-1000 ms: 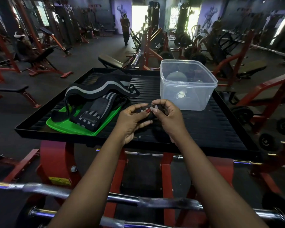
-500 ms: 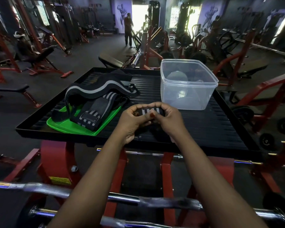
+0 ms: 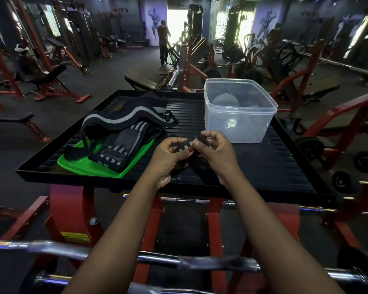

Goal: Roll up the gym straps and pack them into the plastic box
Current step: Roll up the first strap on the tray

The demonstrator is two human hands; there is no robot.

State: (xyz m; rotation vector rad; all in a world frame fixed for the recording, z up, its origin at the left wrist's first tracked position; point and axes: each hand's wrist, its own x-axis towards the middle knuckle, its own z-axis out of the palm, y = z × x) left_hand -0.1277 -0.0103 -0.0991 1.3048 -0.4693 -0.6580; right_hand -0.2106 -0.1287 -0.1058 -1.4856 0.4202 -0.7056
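A black strap with grey stripes [image 3: 187,144] is held between both my hands over the black tray [image 3: 263,166]. My left hand [image 3: 168,158] grips its left part, and my right hand [image 3: 217,151] pinches its right end with fingers bent. The strap's loose tail hangs dark below my hands. Just beyond my right hand stands the clear plastic box [image 3: 240,111], open, with no strap inside that I can see. More black and grey straps [image 3: 123,132] lie piled on a green plate [image 3: 94,166] at the tray's left.
The tray sits on a red machine frame [image 3: 66,206]. Chrome barbells [image 3: 115,253] cross close below my forearms. Red gym machines and benches stand all around, and a person [image 3: 164,43] stands far back near the bright doorway.
My hands have turned the strap further between them, and its striped face now shows on top. My right fingers have lifted and spread a little. The box and the pile have not moved.
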